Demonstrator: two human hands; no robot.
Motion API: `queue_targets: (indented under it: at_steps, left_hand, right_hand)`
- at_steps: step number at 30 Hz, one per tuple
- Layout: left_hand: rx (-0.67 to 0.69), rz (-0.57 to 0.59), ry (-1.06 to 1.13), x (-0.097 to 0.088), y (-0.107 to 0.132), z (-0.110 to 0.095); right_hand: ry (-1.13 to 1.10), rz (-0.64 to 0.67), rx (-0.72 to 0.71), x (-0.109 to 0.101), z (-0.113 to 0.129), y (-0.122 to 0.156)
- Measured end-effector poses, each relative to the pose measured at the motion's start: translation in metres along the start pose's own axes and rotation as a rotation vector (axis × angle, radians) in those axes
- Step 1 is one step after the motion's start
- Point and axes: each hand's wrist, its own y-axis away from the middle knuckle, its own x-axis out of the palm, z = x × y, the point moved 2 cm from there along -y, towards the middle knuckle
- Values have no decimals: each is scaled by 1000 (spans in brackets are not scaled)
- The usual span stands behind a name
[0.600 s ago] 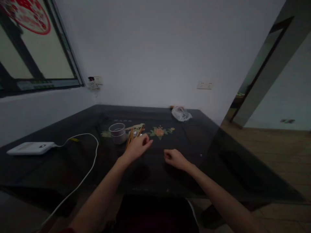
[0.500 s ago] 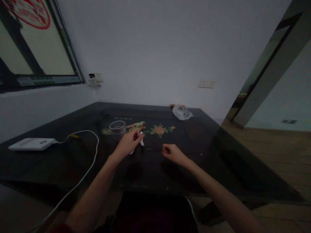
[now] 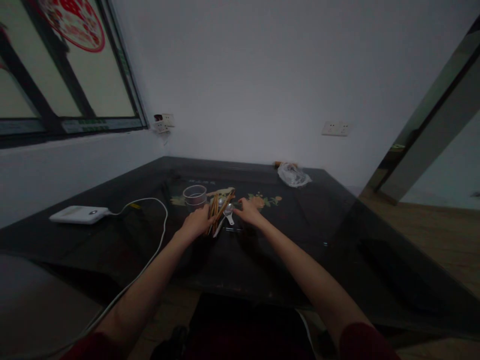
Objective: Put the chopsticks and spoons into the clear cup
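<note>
A bundle of several wooden chopsticks [image 3: 223,209] lies slanted on the dark table, with a white-handled utensil [image 3: 219,227] along its near side. My left hand [image 3: 195,223] is closed at the left of the bundle, thumb across the sticks. Just right of them is a shiny spoon [image 3: 229,212] with a short pale handle. My right hand [image 3: 250,212] is beside this spoon, thumb and forefinger a little apart; whether they touch it I cannot tell. Behind my left hand stands a clear plastic cup [image 3: 195,194], its lower part partly hidden.
A white power bank [image 3: 78,214] lies at the left, its white cable [image 3: 165,220] looping towards the front edge of the table [image 3: 292,265]. A crumpled clear plastic bag [image 3: 293,175] rests near the back wall. At the right lies a dark flat object [image 3: 397,272].
My right hand has moved from a loose fist up and left to the spoon, its fingers parting. The chopsticks now show more fully beside my left hand. The view has shifted left.
</note>
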Motion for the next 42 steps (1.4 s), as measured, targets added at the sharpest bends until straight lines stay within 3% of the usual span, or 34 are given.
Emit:
queue_targets:
  at_steps: [5,11,15,26,35,42]
  left_hand:
    - [18,3,-48,7,-4,-6]
    - [102,-70,-32,15,-7,-14]
    - [120,-60,-7,19,-11,-15]
    - [219,-77,127,26,-15,-16]
    - [327,-86,178,33,-4,-31]
    - [433,-29,237,34,10,-67]
  right_hand:
    - [31,88,29,18,8,-7]
    - [52,126,-16,21,18,-12]
    - [59,150,-40,25,25,-13]
    - [56,111,17,38,30,-10]
    - [73,84,36,26,19,6]
    - [92,65,48,-1,-14,32]
